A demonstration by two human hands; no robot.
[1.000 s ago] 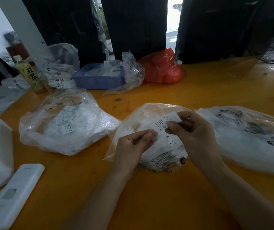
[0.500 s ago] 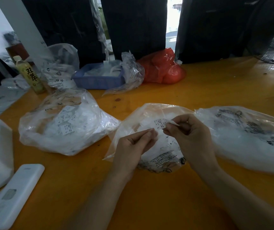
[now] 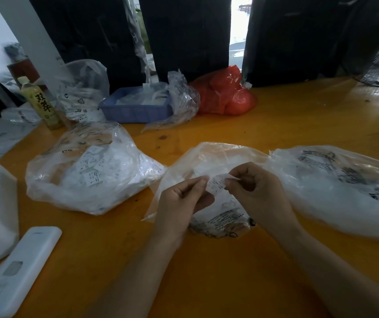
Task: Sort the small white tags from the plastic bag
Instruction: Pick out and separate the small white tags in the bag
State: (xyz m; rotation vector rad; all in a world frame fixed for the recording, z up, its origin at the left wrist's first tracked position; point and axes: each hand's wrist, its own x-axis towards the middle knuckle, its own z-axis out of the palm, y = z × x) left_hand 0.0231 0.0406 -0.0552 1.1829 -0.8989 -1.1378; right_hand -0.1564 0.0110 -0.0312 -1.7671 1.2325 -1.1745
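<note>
Your hands: both are up over the middle plastic bag [image 3: 209, 157], close together, so you can work on one small white tag [image 3: 216, 183] between them.
Right hand [image 3: 257, 191]: its grip is a pinch, with finger and thumb tips closed on the right end of the tag. That end is bent up a little, maybe so you can peel it or read it.
Left hand [image 3: 181, 198]: its fingers are curled in, with the tips together right at the left edge of the tag. I cannot tell for sure if they pinch the tag or just touch it.
The tag: it is in the air between your two hands, just above the middle bag. It has small dark print on it.
Middle bag: it lies flat on the table [image 3: 206, 283] right under your hands, so tags are easy to reach.
Left bag [image 3: 87, 173]: this one is puffy, with many printed tags inside. It may be one sorting pile, but I am only guessing.
Right bag [image 3: 335, 184]: it lies just beside your right hand and touches the middle bag.
Far side of the table: a blue tray [image 3: 135, 109], a red bag [image 3: 225, 95] and a drink bottle [image 3: 40, 104] are well away from your work.
Near your left arm: a white remote [image 3: 16, 274] lies on the table.
Next step: look at the tag and pick its pile.
</note>
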